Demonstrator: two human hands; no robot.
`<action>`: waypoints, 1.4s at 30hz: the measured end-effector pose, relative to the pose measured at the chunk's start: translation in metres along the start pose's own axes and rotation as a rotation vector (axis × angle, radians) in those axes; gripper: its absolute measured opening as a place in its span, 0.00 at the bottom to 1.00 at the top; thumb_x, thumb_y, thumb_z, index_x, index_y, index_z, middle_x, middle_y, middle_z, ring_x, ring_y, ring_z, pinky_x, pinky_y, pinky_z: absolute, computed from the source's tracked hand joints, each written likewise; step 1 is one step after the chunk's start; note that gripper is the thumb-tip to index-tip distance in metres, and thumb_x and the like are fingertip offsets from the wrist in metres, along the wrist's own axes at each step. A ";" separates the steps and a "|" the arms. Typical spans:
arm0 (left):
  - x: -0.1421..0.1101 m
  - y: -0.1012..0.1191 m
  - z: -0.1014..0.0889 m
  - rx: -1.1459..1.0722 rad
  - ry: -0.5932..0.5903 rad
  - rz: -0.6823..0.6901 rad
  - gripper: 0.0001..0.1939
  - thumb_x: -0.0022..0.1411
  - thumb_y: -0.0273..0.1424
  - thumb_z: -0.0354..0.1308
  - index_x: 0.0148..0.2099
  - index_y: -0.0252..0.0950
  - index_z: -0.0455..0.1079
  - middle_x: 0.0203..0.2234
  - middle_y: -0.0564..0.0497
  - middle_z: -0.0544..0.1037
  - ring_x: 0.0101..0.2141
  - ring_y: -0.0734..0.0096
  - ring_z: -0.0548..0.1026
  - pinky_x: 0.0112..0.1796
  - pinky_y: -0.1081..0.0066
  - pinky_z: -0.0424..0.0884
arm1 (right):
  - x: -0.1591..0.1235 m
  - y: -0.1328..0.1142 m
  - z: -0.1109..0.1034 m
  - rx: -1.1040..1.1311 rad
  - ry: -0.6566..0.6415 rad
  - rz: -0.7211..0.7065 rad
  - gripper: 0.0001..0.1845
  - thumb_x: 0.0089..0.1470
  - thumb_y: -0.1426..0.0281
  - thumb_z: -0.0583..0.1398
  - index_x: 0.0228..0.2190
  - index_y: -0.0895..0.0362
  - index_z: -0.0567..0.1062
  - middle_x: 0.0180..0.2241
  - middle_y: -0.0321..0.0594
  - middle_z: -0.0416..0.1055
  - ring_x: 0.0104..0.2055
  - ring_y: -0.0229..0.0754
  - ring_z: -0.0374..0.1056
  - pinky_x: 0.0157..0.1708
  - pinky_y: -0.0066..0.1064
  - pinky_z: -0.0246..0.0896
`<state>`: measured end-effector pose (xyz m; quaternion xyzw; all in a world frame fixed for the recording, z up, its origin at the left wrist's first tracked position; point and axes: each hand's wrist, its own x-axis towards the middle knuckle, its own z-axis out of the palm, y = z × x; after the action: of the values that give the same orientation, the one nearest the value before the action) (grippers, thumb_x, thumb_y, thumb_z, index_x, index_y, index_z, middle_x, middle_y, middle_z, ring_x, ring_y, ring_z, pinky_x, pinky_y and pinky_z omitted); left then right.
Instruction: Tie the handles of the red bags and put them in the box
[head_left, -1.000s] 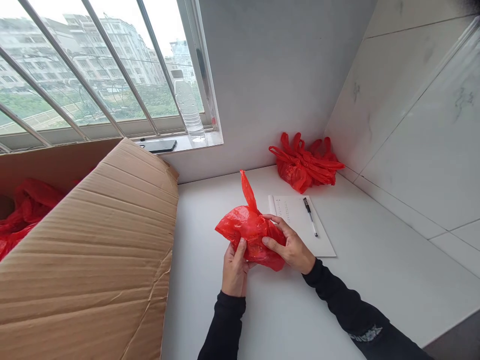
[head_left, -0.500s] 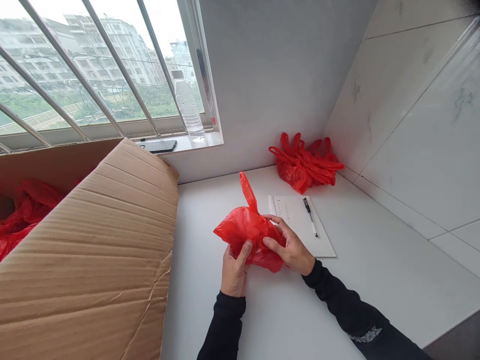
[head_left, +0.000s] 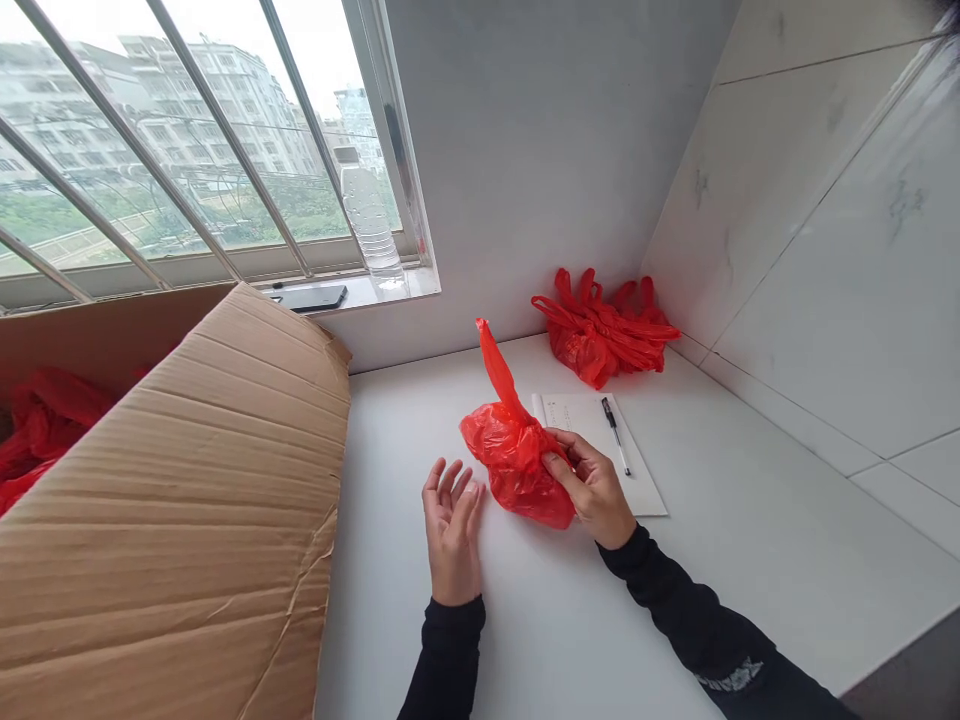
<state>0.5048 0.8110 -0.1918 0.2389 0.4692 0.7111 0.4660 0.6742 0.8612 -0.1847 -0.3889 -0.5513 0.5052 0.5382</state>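
Note:
A red plastic bag (head_left: 517,455) is held above the white table, its knotted handle sticking up to the upper left. My right hand (head_left: 596,490) grips the bag's right side between thumb and fingers. Just left of the bag, my left hand (head_left: 452,525) is free of it, fingers apart and palm turned toward it. What the bag contains is hidden by the crumpled plastic. Partly behind my right hand lies a white notebook (head_left: 645,495) with small marks on its page, and a black-capped pen (head_left: 616,436) rests on it.
A large cardboard box (head_left: 225,480) stands at the left with red plastic bags (head_left: 52,415) inside. More red bags (head_left: 604,335) are bunched in the far corner by the wall. On the windowsill are a clear water bottle (head_left: 373,225) and a dark phone (head_left: 315,298).
My left hand has let go of the red bag and drawn back to the left. The bag, now in my right hand alone, has tilted and shifted slightly right.

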 end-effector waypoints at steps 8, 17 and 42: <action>-0.009 -0.004 0.015 -0.055 -0.263 -0.159 0.21 0.61 0.42 0.65 0.54 0.39 0.75 0.49 0.44 0.79 0.52 0.53 0.74 0.49 0.62 0.72 | -0.019 -0.011 0.017 -0.344 -0.377 -0.312 0.19 0.59 0.66 0.64 0.52 0.46 0.77 0.47 0.42 0.78 0.48 0.51 0.73 0.49 0.45 0.69; 0.005 0.007 -0.002 -0.252 -0.088 -0.291 0.13 0.64 0.39 0.62 0.46 0.36 0.79 0.41 0.48 0.83 0.49 0.59 0.78 0.49 0.69 0.75 | -0.004 -0.003 0.004 -0.112 0.076 0.032 0.15 0.62 0.58 0.61 0.47 0.51 0.77 0.50 0.44 0.75 0.52 0.49 0.71 0.49 0.42 0.71; -0.010 0.016 0.018 -0.138 -0.137 -0.298 0.29 0.50 0.34 0.72 0.55 0.37 0.75 0.45 0.44 0.83 0.49 0.46 0.79 0.52 0.55 0.73 | 0.007 0.008 -0.002 0.468 -0.014 0.433 0.33 0.43 0.67 0.73 0.52 0.54 0.75 0.44 0.39 0.76 0.48 0.44 0.73 0.48 0.35 0.69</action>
<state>0.5161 0.8077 -0.1686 0.1822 0.4168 0.6467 0.6122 0.6741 0.8700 -0.1916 -0.3595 -0.3280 0.7238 0.4891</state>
